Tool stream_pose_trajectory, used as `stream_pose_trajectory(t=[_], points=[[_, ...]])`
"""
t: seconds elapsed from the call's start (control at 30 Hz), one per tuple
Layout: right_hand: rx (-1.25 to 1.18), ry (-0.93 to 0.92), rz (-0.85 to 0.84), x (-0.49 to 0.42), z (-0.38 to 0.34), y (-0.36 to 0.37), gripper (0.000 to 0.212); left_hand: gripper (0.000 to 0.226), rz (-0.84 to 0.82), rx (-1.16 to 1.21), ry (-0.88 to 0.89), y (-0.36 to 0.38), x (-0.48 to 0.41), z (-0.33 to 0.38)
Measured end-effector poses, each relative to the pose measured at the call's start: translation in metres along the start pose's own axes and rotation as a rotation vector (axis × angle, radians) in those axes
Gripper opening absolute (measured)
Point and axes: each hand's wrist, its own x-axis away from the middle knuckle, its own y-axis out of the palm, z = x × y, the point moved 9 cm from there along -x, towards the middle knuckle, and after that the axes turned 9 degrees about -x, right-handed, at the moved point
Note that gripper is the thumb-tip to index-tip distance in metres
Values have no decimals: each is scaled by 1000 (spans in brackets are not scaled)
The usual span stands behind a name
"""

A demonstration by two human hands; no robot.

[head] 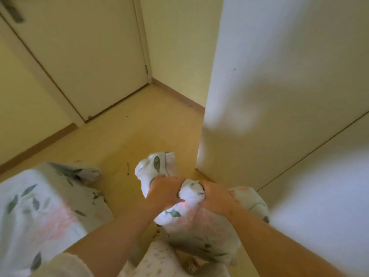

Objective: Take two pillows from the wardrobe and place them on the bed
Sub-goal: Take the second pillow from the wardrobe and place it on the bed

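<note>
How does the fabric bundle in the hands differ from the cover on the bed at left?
The pillow bundle is bunched and crumpled; the bed cover lies spread fairly smooth. The pillow bundle is gripped by the left hand and the right hand and hangs over the floor; the bed cover rests untouched. Both are white with grey-green leaves and pink patches.

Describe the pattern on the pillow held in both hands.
The pillow is white with grey-green leaves and pink patches; head view.

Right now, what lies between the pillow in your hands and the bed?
Only a bare strip of floor separates the pillow from the bed, as the head view shows.
</note>
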Motion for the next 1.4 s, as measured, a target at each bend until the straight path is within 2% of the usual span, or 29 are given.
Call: stream_pose_trajectory(t=[0.17,0.47,0.57,0.7,0.77,0.9,1.03,1.13,1.2,1.4], points=[[103,-102,-72,-36,-43,17,36,34,-55,179,-126,16,5,-59],[176,-240,-98,-127,-157,25,26,28,-56,293,-255,8,-18,-198],[203,-264,-121,-160,-206,33,25,20,-12,302,-333,4,-16,-258],[241,-341,-140,-206,-272,42,38,15,29,318,-455,-7,-16,-333],[266,-386,-136,-229,-300,44,41,20,43,351,-524,-16,-14,-365],[239,-480,-129,-269,-355,47,39,11,111,392,-675,-29,-12,-425],[257,-563,-143,-315,-414,47,28,25,189,378,-819,-38,-16,-492],[263,-598,-180,-358,-459,41,17,9,249,376,-912,-52,-26,-542],[262,-627,-224,-387,-487,39,15,9,271,387,-958,-61,-35,-571],[343,-730,-378,-460,-556,42,25,8,282,451,-1146,-72,-54,-639]])
